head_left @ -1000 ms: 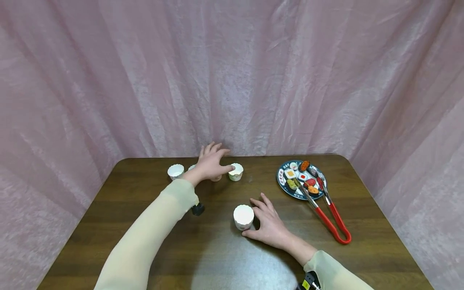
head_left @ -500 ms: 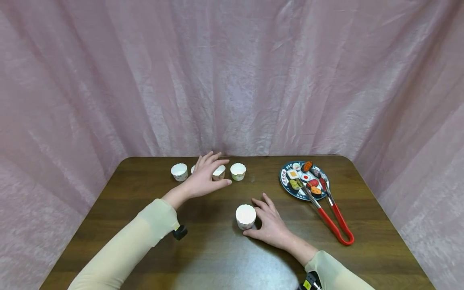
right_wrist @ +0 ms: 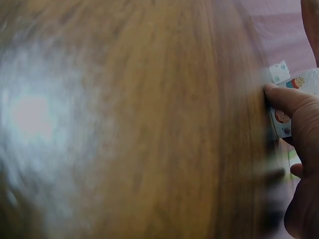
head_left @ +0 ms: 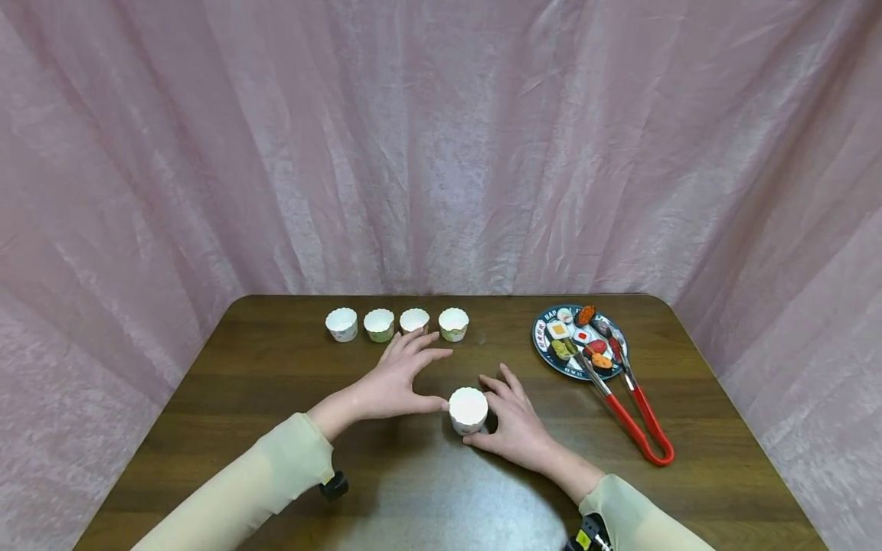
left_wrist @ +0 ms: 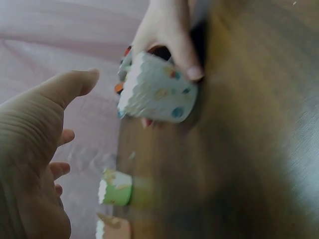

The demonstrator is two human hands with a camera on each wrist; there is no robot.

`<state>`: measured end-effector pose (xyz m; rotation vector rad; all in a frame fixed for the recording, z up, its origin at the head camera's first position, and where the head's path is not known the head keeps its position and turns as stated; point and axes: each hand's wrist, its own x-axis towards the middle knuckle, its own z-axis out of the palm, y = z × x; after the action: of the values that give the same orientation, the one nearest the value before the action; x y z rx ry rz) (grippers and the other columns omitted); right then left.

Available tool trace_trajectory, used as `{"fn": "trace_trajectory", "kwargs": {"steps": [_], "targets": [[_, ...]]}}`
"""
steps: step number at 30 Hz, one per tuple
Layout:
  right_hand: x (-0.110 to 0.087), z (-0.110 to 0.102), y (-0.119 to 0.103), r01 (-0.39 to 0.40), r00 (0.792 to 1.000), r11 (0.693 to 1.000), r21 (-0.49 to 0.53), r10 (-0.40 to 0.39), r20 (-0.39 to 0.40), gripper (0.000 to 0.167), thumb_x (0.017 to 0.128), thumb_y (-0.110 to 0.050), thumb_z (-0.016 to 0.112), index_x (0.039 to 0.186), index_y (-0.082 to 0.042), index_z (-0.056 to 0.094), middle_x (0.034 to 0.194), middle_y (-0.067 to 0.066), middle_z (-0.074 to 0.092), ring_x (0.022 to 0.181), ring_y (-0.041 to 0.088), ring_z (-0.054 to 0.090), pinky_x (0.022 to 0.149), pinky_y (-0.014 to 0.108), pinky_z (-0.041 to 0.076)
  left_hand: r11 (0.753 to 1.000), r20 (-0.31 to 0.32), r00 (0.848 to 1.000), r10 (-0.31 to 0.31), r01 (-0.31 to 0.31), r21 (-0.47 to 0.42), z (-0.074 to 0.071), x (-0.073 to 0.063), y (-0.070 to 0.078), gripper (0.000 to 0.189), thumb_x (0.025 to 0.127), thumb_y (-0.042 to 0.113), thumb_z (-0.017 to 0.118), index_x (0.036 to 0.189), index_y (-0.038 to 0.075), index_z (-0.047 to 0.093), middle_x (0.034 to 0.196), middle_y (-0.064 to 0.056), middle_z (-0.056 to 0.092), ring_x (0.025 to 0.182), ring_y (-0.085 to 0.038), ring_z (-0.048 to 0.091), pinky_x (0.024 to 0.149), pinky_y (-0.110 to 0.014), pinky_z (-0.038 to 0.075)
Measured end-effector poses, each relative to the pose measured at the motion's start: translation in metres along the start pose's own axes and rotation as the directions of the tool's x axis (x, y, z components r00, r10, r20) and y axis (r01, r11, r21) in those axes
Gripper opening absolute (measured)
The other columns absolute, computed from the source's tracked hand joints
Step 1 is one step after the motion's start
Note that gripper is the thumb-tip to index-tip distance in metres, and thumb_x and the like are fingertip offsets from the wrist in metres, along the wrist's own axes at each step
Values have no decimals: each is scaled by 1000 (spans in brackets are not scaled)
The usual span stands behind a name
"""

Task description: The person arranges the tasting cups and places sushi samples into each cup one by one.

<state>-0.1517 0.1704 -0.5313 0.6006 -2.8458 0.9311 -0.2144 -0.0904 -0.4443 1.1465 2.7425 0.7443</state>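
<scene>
White cup [head_left: 468, 413] held upright by the right hand [head_left: 517, 432]
On the bench [head_left: 262, 375], in the head view, the cup lies at ten o'clock from the right hand, the nearer one, whose thumb and fingers grip its side. It lies at four o'clock from the left hand [head_left: 391, 385], which holds nothing, fingers spread, thumb tip just beside the rim.
</scene>
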Motion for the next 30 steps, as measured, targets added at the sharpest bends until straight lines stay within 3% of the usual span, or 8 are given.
{"fn": "trace_trajectory", "kwargs": {"steps": [9, 18, 30], "targets": [[1, 0, 1, -11, 1000, 1000, -18, 11, 3, 44, 73, -48, 91, 102, -21, 72, 152, 11, 50, 154, 38, 13, 118, 64, 18, 999, 28, 1000, 11, -10, -35, 26, -7, 9, 84, 82, 59, 80, 151, 21, 51, 165, -10, 29, 155, -32, 10, 119, -67, 5], [0, 0, 1, -18, 1000, 1000, -26, 19, 8, 44, 76, -50, 87, 105, -21, 72, 153, 10, 49, 154, 38, 13, 118, 65, 19, 1000, -2, 1000, -5, 5, -25, 47, -3, 18, 85, 80, 59, 82, 149, 19, 53, 164, -11, 31, 154, -35, 13, 119, -67, 6], [-1, 0, 1, -30, 999, 999, -11, 31, 33, 53, 78, -54, 84, 116, -19, 72, 155, 9, 47, 155, 36, 9, 119, 65, 15, 998, -23, 999, -38, 36, -54, 57, -1, 23, 77, 82, 58, 79, 144, 18, 59, 160, -16, 37, 153, -39, 16, 118, -68, 6]]}}
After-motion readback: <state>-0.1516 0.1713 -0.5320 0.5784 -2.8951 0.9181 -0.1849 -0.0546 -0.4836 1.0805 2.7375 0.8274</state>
